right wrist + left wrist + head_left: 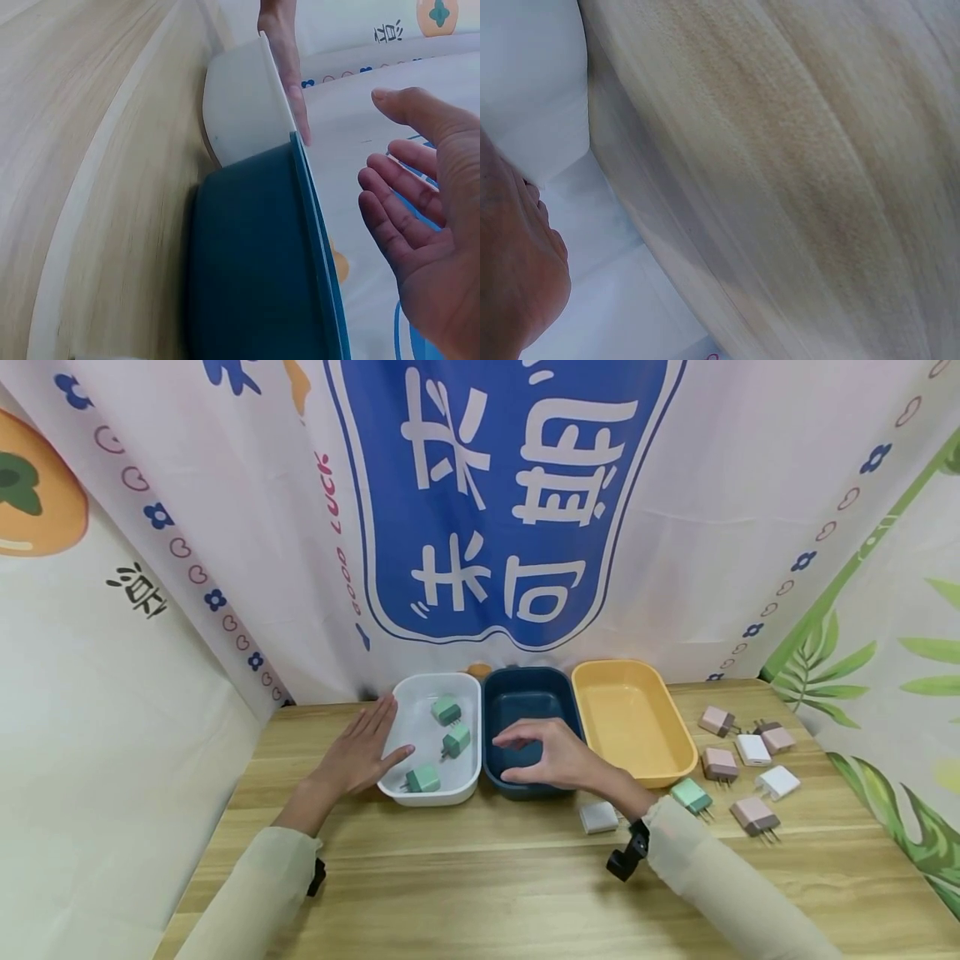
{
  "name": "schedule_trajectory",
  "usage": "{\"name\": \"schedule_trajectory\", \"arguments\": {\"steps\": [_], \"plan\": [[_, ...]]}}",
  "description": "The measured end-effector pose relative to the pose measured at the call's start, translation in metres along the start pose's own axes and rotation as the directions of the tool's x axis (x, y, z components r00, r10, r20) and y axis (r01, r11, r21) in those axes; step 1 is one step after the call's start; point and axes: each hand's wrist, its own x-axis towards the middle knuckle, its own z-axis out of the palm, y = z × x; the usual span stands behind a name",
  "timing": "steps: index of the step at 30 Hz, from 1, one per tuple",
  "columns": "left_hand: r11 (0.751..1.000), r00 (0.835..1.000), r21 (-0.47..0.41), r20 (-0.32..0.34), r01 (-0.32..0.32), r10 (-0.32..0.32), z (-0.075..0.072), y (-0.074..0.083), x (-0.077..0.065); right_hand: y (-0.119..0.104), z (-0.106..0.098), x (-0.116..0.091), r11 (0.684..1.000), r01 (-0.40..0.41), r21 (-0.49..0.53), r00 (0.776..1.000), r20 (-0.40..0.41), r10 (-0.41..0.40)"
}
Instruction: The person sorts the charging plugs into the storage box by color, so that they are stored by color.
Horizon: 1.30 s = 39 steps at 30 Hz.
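Note:
In the head view my left hand [360,747] lies with extended fingers on the left rim of a white bin [405,693]. Three green plug chargers, one of them a charger [425,778] near the front, lie in that bin. My right hand [551,756] hovers above a dark blue bin [528,681], fingers loosely bent, thumb apart. Nothing sits between its fingers, as the right wrist view of this hand [427,195] confirms. The left wrist view catches only part of the left hand [521,255] beside the white bin [536,82].
A yellow bin [630,718] stands right of the blue one. Right of it lie several chargers: pink-and-brown ones such as this charger [755,816], white ones, and a green charger [690,795]. A white charger [598,817] lies before the bins. A printed curtain [712,527] hangs behind.

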Motion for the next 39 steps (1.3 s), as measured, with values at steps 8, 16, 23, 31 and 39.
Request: {"name": "schedule_trajectory", "arguments": {"steps": [8, 16, 23, 31, 39], "plan": [[1.0, 1.0, -0.019, -0.013, -0.005, 0.005, 0.0, 0.001, -0.001, -0.002, -0.014, -0.015, 0.999, -0.017, -0.052, 1.0, 0.019, 0.018], [1.0, 1.0, -0.011, 0.003, 0.001, -0.001, -0.001, 0.0, 0.0, 0.002, -0.031, -0.03, 0.995, -0.012, -0.098, 1.0, 0.014, 0.013], [1.0, 1.0, -0.008, 0.005, 0.002, -0.001, -0.001, 0.0, 0.0, 0.0, -0.047, -0.044, 0.991, 0.031, -0.128, 1.0, -0.002, -0.031], [1.0, 1.0, -0.003, 0.003, 0.001, -0.001, 0.001, 0.0, 0.0, 0.004, -0.063, -0.064, 0.988, 0.039, -0.147, 0.999, -0.029, -0.044], [1.0, 1.0, -0.008, -0.002, 0.001, -0.001, 0.001, 0.0, 0.0, 0.008, -0.075, -0.085, 0.99, 0.012, -0.141, 0.999, -0.051, -0.019]]}}
